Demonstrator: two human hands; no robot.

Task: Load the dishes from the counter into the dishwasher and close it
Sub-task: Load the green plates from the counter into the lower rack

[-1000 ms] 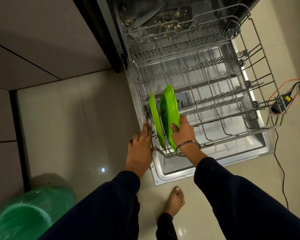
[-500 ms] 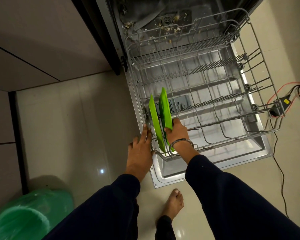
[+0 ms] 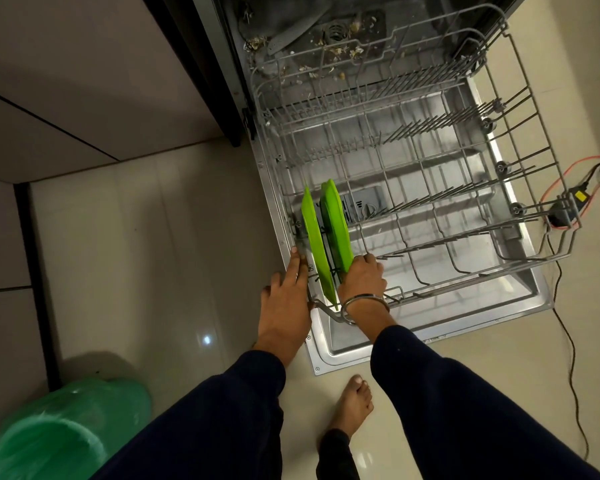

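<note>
Two green plates (image 3: 328, 237) upright in rack (image 3: 430, 188); right hand (image 3: 362, 277) gripping one.

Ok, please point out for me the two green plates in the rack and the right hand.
left green plate (image 3: 315, 244), head view, on the middle of its upright rim
right green plate (image 3: 336, 226), head view, on its green face
right hand (image 3: 362, 277), head view, on the back of the hand

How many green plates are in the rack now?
2, both on edge at the rack's front left: left plate beside the left hand, right plate gripped by the right hand.
</note>
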